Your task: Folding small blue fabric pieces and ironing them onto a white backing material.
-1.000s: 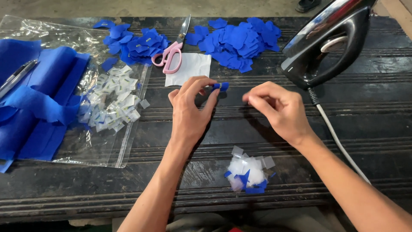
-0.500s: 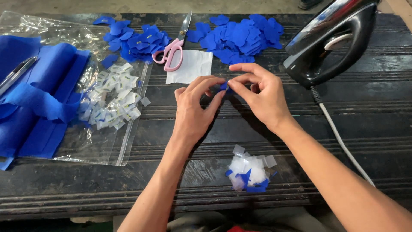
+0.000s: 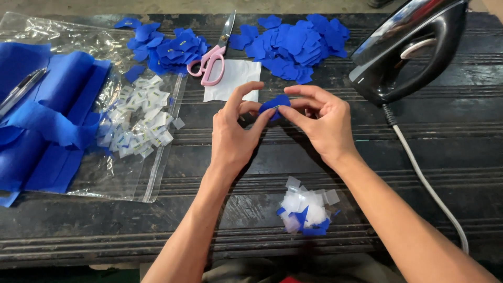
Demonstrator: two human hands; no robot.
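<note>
Both hands (image 3: 283,123) pinching small blue fabric piece (image 3: 276,103), underside hidden by fingertips (image 3: 268,112)

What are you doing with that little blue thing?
A person pinches a small blue fabric piece between the left hand and the right hand, held just above a dark wooden table. Behind it lie a white paper square, pink-handled scissors and a pile of blue cut pieces. A black iron sits at the right, a heap of white and blue scraps nearer the person.
</note>
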